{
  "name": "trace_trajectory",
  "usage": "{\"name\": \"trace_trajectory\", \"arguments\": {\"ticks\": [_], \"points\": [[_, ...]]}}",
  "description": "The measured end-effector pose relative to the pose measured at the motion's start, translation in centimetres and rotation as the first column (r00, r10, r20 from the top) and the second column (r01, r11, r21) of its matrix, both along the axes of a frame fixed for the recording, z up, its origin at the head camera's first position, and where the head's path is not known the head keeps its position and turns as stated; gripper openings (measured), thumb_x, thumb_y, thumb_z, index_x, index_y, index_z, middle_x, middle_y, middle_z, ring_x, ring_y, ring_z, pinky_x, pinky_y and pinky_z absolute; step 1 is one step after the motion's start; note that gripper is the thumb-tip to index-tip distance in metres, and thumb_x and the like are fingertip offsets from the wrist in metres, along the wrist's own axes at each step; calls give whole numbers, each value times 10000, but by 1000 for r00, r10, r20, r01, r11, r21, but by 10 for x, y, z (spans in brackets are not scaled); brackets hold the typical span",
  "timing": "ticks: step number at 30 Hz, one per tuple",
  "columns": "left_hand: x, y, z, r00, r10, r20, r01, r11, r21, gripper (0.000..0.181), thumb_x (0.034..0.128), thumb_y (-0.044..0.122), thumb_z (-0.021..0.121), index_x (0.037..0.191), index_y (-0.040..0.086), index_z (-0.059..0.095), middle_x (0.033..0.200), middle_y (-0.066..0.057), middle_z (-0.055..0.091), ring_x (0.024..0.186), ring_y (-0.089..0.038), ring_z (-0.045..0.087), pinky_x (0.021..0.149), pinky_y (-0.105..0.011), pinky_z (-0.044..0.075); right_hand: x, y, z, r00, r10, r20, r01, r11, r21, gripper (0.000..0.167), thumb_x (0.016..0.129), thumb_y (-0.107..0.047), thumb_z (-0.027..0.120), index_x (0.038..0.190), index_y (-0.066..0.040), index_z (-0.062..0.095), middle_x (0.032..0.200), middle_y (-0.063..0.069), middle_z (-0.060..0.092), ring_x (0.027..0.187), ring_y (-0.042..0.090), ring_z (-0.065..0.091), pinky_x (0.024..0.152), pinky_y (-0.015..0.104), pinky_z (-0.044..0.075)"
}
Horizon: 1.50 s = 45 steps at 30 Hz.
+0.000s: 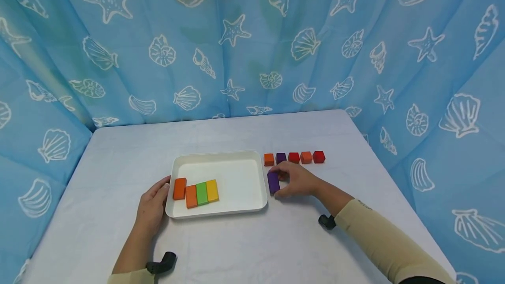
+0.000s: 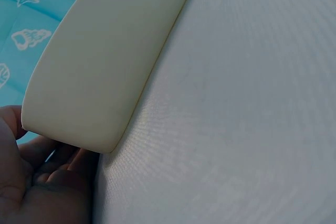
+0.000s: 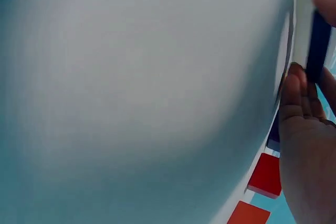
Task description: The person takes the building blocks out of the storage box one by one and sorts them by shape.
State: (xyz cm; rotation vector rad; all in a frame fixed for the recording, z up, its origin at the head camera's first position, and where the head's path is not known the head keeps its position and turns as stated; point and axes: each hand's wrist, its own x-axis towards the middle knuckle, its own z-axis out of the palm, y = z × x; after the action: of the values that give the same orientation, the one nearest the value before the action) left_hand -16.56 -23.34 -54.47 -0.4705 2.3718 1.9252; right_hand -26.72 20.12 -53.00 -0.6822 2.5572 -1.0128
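In the head view, my right hand point(image 1: 297, 180) pinches a purple block point(image 1: 273, 182) between thumb and fingers, just beside the right rim of a white tray point(image 1: 240, 209). The right wrist view shows the same dark block point(image 3: 318, 45) end to end between the fingertips. My left hand point(image 1: 151, 207) holds the tray's left edge, its thumb at the rim. From the left wrist, the curled fingers point(image 2: 68, 177) sit against the tray's corner. Inside the tray lie an orange block point(image 1: 179, 188), another orange block point(image 1: 191, 197), a green block point(image 1: 201, 193) and a yellow block point(image 1: 212, 190).
Behind my right hand stands a row of blocks: orange point(image 1: 268, 159), purple point(image 1: 281, 157), red point(image 1: 293, 157), orange-red point(image 1: 306, 157) and red point(image 1: 318, 157). A white cloth covers the table point(image 1: 236, 249). A blue shell-patterned curtain point(image 1: 244, 69) hangs around its back and sides.
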Motion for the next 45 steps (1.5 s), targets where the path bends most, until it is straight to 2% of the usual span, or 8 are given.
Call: {"name": "trace_trajectory", "arguments": {"ticks": [6,20,34,42,45], "points": [[5,-3,-3,1000,-1,4,1,1000,-6,571,1157,406,390,1661,137,405,1712,-71,354,1572,-256,324,1186,-421,383,2,-6,-3,1000,25,14,-25,1000,19,724,728,-268,989,1363,-159,657,1165,-38,618,1071,208,584,838,314,610],[0,0,0,1000,-16,-21,16,1000,-8,573,1158,414,383,1660,138,407,1708,-58,361,1571,-243,325,1191,-419,377,6,-5,1,998,64,-25,-61,993,99,706,717,-302,993,1336,-188,672,1092,-65,611,1013,178,580,829,295,594],[1,0,1,999,-17,-28,16,1000,-14,577,1158,417,384,1659,132,407,1707,-64,363,1569,-248,331,1183,-412,382,7,-5,2,995,88,-53,-82,990,115,672,732,-285,983,1322,-163,685,1082,-67,597,1004,172,576,836,301,586],[1,0,1,999,-14,-29,14,1000,-10,570,1160,406,384,1658,132,408,1708,-61,363,1568,-247,333,1185,-411,380,8,-4,4,994,94,-49,-87,987,132,761,722,-325,986,1387,-164,654,1133,-63,603,1029,163,579,857,296,594],[1,1,1,999,-17,-37,17,1000,1,566,1162,390,388,1654,112,410,1701,-80,371,1561,-259,347,1182,-410,387,9,-4,8,995,83,-49,-76,988,136,833,706,-348,994,1435,-185,625,1221,-60,623,1095,164,589,895,329,605]]}}
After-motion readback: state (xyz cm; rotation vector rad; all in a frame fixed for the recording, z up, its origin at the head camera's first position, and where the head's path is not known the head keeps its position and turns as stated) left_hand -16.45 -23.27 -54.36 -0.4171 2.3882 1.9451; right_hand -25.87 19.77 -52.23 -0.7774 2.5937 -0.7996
